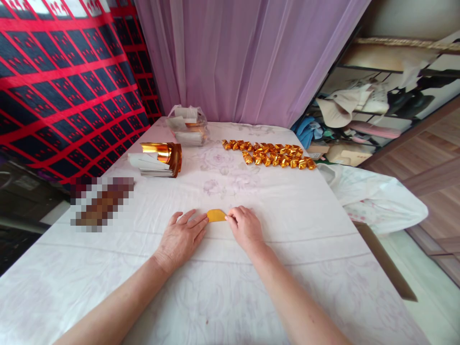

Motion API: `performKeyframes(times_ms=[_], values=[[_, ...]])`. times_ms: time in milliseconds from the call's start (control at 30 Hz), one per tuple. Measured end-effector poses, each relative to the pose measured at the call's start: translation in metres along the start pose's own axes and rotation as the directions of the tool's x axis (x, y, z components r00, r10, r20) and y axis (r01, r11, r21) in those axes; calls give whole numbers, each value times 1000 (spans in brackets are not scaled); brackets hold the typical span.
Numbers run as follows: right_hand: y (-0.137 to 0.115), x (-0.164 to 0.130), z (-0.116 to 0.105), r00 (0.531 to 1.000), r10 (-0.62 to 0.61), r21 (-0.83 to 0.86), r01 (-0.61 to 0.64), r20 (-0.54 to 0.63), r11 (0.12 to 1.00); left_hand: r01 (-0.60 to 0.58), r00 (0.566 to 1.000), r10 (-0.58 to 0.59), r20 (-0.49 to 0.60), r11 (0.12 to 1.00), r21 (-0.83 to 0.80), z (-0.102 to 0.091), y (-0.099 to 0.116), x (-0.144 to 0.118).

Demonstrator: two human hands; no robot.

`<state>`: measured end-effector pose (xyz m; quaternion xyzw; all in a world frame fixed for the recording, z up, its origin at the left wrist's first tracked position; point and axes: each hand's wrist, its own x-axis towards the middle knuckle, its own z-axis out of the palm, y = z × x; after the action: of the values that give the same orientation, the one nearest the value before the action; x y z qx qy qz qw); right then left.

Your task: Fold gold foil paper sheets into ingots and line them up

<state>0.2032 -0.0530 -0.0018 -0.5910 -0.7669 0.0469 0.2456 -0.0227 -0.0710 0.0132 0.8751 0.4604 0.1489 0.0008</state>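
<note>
A small folded piece of gold paper (215,215) lies flat on the white floral tablecloth (230,268) near the middle. My left hand (181,238) lies flat on the cloth, its fingertips touching the paper's left end. My right hand (245,226) presses down on the paper's right end with its fingers curled over it. Both forearms reach in from the near edge.
A stack of gold foil sheets (158,159) sits at the left. Behind it stands a plastic bag with more paper (189,127). Several folded gold pieces (269,154) lie in rows at the far right. A white plastic bag (373,196) hangs off the right edge.
</note>
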Motion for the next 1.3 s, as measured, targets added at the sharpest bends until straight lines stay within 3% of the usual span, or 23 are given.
performKeyframes(times_ms=[300, 600, 933, 1133, 1300], values=[[-1, -1, -3, 1000, 9, -8, -9, 25, 1000, -1, 1000, 0, -8, 1000, -13, 0, -4, 0], [-2, -6, -7, 999, -43, 50, 42, 8, 998, 5, 998, -11, -66, 996, -84, -1, -9, 24], [1, -5, -2, 996, -55, 138, 64, -70, 988, 48, 995, -57, -77, 992, -117, -1, -10, 27], [-4, 0, 0, 992, 109, 280, -86, -67, 956, 89, 993, -96, -62, 990, -110, -2, -5, 35], [-7, 16, -10, 957, 288, 455, -274, 38, 847, 128, 989, -133, -61, 988, -87, -7, -1, 53]])
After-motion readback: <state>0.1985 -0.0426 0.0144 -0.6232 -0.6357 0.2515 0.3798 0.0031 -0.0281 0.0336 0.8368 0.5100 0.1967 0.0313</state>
